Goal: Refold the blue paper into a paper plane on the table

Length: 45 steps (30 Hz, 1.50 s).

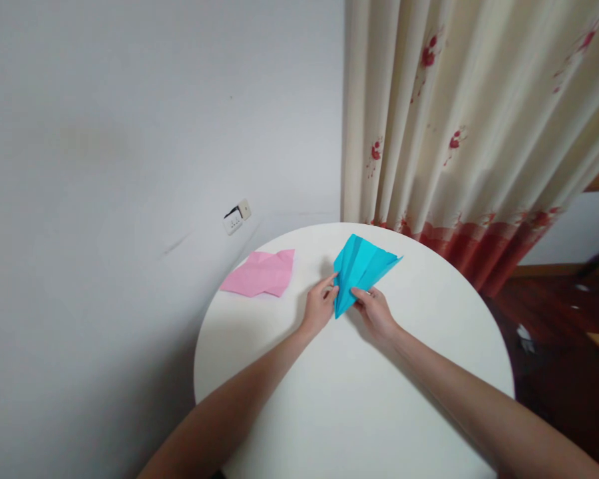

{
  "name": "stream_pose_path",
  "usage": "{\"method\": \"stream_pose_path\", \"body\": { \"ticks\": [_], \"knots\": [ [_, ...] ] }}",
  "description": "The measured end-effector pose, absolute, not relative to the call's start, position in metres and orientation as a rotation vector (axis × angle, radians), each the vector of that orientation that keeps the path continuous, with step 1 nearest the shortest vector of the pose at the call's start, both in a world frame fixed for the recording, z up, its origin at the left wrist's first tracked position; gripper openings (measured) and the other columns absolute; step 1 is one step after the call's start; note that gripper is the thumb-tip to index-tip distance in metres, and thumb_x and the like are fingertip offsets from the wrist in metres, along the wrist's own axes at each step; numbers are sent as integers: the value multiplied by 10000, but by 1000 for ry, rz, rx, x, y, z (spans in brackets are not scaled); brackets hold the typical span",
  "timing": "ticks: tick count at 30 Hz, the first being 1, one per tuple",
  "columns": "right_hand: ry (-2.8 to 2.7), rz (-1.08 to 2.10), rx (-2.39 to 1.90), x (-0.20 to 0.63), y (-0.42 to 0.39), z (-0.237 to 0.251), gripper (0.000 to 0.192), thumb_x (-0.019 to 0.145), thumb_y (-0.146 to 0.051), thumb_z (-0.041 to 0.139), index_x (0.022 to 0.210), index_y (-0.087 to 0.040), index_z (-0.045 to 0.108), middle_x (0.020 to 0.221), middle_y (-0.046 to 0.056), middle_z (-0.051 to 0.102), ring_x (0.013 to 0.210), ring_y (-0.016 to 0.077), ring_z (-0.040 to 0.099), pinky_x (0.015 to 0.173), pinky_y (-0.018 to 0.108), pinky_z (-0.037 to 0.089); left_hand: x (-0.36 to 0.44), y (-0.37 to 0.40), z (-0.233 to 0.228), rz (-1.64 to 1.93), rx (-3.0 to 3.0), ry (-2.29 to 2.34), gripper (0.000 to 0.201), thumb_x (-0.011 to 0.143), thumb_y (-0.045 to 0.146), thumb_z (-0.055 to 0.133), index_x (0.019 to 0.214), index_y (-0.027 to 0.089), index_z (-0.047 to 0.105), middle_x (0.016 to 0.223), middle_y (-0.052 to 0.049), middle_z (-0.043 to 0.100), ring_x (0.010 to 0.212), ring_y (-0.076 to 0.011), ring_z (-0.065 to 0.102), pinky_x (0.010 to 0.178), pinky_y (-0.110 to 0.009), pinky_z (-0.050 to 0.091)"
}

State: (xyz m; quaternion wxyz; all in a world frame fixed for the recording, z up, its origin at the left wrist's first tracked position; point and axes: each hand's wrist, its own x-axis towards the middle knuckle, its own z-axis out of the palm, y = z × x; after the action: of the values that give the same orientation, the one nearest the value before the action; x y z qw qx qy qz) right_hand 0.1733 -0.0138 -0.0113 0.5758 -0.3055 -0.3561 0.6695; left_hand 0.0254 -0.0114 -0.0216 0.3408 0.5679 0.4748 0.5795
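A folded blue paper (362,269), shaped like a narrow wedge with creases, is held over the round white table (359,399). My left hand (321,305) pinches its left edge near the pointed lower end. My right hand (376,309) grips the same end from the right. The paper's wide end points away toward the curtain. A folded pink paper (262,273) lies flat on the table to the left, apart from both hands.
A grey wall with a socket (237,217) stands at the left, close to the table's edge. A cream curtain with red flowers (459,133) hangs behind the table. Dark wooden floor (554,319) lies at the right.
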Motion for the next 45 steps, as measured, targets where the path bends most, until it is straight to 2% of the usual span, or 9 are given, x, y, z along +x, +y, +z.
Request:
{"method": "stream_pose_path", "body": {
  "ticks": [8, 16, 20, 23, 26, 34, 38, 41, 45],
  "knots": [
    [-854, 1643, -705, 175, -9, -15, 262, 685, -342, 839, 879, -190, 753, 968, 83, 787, 857, 264, 706, 821, 406, 570, 18, -11, -22, 1365, 1250, 1057, 391, 800, 515, 759, 953, 175, 641, 844, -36, 676, 750, -166, 653, 665, -275, 536],
    [-653, 1538, -721, 187, 6, -13, 287, 662, -316, 874, 899, -240, 733, 1071, 40, 773, 939, 242, 688, 819, 368, 579, 8, -7, -20, 1668, 1022, 1121, 442, 713, 477, 803, 741, 206, 455, 688, 50, 550, 672, -126, 592, 693, -300, 543],
    [-668, 1543, -727, 188, 10, -15, 276, 682, -349, 870, 896, -246, 730, 1021, 35, 781, 875, 239, 692, 751, 362, 593, 12, -8, -15, 1739, 935, 1111, 411, 708, 416, 829, 878, 208, 518, 754, 27, 622, 720, -142, 634, 694, -285, 524],
    [-686, 1552, -721, 185, 10, -19, 260, 704, -367, 865, 889, -245, 729, 1019, 34, 782, 852, 231, 693, 716, 344, 598, 18, -12, -9, 1600, 878, 863, 439, 767, 441, 812, 1066, 204, 595, 1045, -69, 713, 928, -195, 682, 807, -335, 542],
    [-670, 1597, -678, 181, 8, -22, 280, 688, -354, 889, 887, -231, 735, 1026, 36, 782, 855, 208, 694, 718, 307, 594, 26, -18, -9, 1369, 817, 728, 431, 840, 466, 765, 1164, 209, 642, 1253, -105, 692, 1098, -236, 662, 930, -387, 526],
    [-670, 1667, -692, 182, 8, -23, 319, 661, -375, 916, 845, -235, 696, 883, -5, 756, 696, 134, 624, 542, 222, 492, 33, -22, -11, 1445, 702, 591, 395, 860, 317, 769, 1223, 213, 653, 1311, -78, 682, 1194, -227, 639, 1076, -419, 461],
    [-696, 1664, -842, 188, 18, -26, 360, 674, -457, 875, 835, -230, 648, 887, 21, 728, 723, 160, 624, 528, 247, 464, 25, -19, -9, 1545, 739, 673, 431, 821, 331, 803, 1202, 198, 654, 1273, -96, 697, 1176, -241, 652, 1051, -432, 491],
    [-682, 1319, -1092, 199, 26, -24, 360, 698, -463, 813, 864, -225, 601, 878, 39, 689, 750, 193, 620, 571, 286, 475, 21, -16, -13, 1681, 794, 827, 439, 804, 365, 816, 1175, 200, 648, 1249, -100, 703, 1135, -241, 674, 999, -410, 527],
    [-944, 523, -1024, 213, 27, -8, 394, 806, -382, 682, 1156, -239, 570, 1203, 76, 625, 989, 221, 606, 789, 353, 506, 19, -12, -22, 1824, 928, 897, 447, 841, 401, 776, 1222, 236, 608, 1302, -85, 671, 1140, -216, 669, 975, -355, 536]
  ]
}}
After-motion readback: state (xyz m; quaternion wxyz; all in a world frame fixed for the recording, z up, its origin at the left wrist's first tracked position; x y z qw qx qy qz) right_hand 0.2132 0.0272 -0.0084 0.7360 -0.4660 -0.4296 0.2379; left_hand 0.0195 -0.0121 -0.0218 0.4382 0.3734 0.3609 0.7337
